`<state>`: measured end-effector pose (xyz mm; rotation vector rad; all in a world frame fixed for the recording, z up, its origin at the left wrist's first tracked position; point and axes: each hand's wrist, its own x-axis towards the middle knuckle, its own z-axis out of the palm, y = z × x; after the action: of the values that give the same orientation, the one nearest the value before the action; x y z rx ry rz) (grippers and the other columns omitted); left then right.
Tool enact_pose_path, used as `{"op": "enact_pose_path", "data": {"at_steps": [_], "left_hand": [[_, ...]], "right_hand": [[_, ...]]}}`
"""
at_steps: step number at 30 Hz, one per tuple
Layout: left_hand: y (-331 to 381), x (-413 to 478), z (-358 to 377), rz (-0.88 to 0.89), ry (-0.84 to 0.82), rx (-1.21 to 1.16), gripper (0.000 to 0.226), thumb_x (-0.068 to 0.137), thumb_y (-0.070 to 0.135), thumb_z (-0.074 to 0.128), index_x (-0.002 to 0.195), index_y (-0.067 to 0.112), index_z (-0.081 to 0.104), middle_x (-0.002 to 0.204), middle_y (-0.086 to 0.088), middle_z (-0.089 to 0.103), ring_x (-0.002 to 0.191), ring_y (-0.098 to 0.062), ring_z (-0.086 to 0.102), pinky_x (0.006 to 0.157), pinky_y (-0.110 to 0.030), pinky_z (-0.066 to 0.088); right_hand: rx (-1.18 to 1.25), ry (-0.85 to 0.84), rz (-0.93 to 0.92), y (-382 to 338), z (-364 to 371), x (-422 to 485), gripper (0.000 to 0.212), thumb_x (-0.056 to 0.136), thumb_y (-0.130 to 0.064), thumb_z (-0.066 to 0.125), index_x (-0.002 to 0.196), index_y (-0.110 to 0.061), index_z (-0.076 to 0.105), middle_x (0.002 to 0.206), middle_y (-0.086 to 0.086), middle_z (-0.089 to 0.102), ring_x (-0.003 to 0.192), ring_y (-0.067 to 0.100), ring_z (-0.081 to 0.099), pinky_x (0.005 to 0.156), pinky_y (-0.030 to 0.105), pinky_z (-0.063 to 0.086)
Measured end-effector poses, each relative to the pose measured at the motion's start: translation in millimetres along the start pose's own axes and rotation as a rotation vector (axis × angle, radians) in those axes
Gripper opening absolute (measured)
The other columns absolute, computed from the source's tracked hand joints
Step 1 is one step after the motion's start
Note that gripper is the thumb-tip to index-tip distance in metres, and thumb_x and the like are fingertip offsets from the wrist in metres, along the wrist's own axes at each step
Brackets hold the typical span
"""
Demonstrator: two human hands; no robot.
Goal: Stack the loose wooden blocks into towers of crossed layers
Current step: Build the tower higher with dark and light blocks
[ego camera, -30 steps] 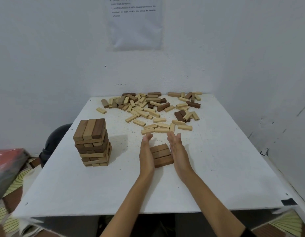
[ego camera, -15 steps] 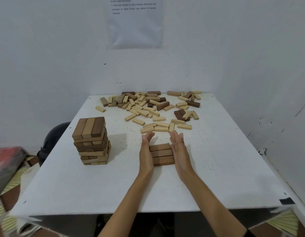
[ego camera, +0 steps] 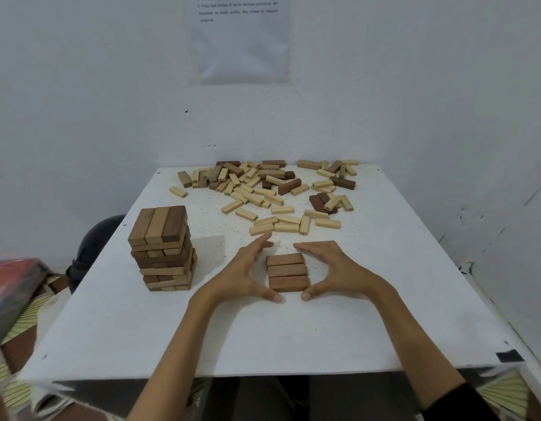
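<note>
Both palms had swung off the ends of the three-block layer (ego camera: pixel 287 272) on the table (ego camera: pixel 202 335). The left hand (ego camera: pixel 241 275) and right hand (ego camera: pixel 336 268), each grip open, framed it, thumbs seemingly touching. The base looked squared; next, loose blocks (ego camera: pixel 263 189) laid crosswise.

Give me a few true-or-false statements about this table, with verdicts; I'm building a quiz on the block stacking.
1. Three brown blocks lie side by side between the left hand and the right hand. True.
2. The tall tower stands on the person's right. False: it stands to the left of both hands.
3. A crossed second layer sits on the three brown blocks. False: they form a single layer.
4. The loose blocks lie on the far side of the white table. True.
5. The right hand grips a pale block. False: it holds nothing, its fingers spread.
</note>
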<state>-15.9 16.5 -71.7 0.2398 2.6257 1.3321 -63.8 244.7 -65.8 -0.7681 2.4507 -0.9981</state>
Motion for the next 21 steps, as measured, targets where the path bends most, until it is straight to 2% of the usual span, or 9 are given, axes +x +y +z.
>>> {"op": "enact_pose_path", "data": {"at_steps": [2,5,9,12,14,17,21], "left_hand": [[-1.1,1.4,0.0,0.019,0.0,0.04,0.113,0.057,0.033,0.089,0.145,0.035,0.018,0.128,0.026,0.039,0.126,-0.002,0.032,0.104,-0.021,0.027],[-3.1,3.2,2.4,0.055,0.029,0.08,0.103,0.06,0.029,0.087,0.142,0.034,0.025,0.119,0.029,0.043,0.121,-0.004,0.036,0.101,-0.02,0.029],[-2.3,5.2,2.9,0.105,0.036,0.093,0.096,0.058,0.032,0.085,0.137,0.038,0.03,0.117,0.024,0.048,0.114,-0.006,0.043,0.094,-0.019,0.034],[3.2,5.2,0.0,0.118,0.018,0.125,0.097,0.055,0.037,0.079,0.139,0.033,0.031,0.116,0.018,0.05,0.111,-0.006,0.045,0.089,-0.012,0.033],[8.2,4.4,-3.1,0.129,0.0,0.162,0.099,0.055,0.039,0.079,0.141,0.031,0.03,0.117,0.013,0.051,0.109,-0.007,0.045,0.088,-0.013,0.034],[15.9,1.1,-9.8,0.151,0.001,0.207,0.1,0.06,0.03,0.085,0.142,0.027,0.029,0.118,0.007,0.053,0.107,-0.007,0.045,0.086,-0.015,0.034],[32.7,-9.0,-30.1,0.185,0.052,0.226,0.094,0.065,0.022,0.083,0.142,0.028,0.029,0.118,0.006,0.054,0.107,-0.008,0.045,0.087,-0.014,0.035]], "right_hand": [[-0.064,-0.005,-0.018,1.4,1.0,5.1,0.096,0.062,-0.04,0.084,0.142,-0.037,0.031,0.144,-0.014,0.03,0.134,0.007,0.016,0.114,0.035,0.02],[-0.078,-0.007,-0.064,1.5,1.5,9.1,0.088,0.064,-0.038,0.084,0.139,-0.036,0.036,0.137,-0.015,0.039,0.126,0.006,0.025,0.109,0.033,0.026],[-0.099,0.021,-0.13,-0.8,2.6,12.4,0.077,0.066,-0.034,0.083,0.133,-0.032,0.045,0.128,-0.013,0.049,0.116,0.008,0.037,0.103,0.035,0.034],[-0.097,0.053,-0.153,-1.9,5.5,11.1,0.076,0.066,-0.03,0.084,0.131,-0.034,0.044,0.123,-0.011,0.051,0.111,0.009,0.041,0.1,0.035,0.037],[-0.057,0.072,-0.162,-3.9,6.6,8.5,0.077,0.065,-0.026,0.084,0.129,-0.036,0.042,0.117,-0.013,0.051,0.109,0.009,0.043,0.097,0.032,0.038],[-0.012,0.092,-0.176,-8.8,4.7,5.1,0.079,0.064,-0.024,0.085,0.128,-0.04,0.041,0.114,-0.013,0.053,0.111,0.005,0.044,0.092,0.026,0.035],[0.014,0.095,-0.238,-34.5,-10.9,4.9,0.081,0.061,-0.028,0.082,0.127,-0.045,0.04,0.116,-0.011,0.054,0.114,0.005,0.047,0.096,0.025,0.035]]}}
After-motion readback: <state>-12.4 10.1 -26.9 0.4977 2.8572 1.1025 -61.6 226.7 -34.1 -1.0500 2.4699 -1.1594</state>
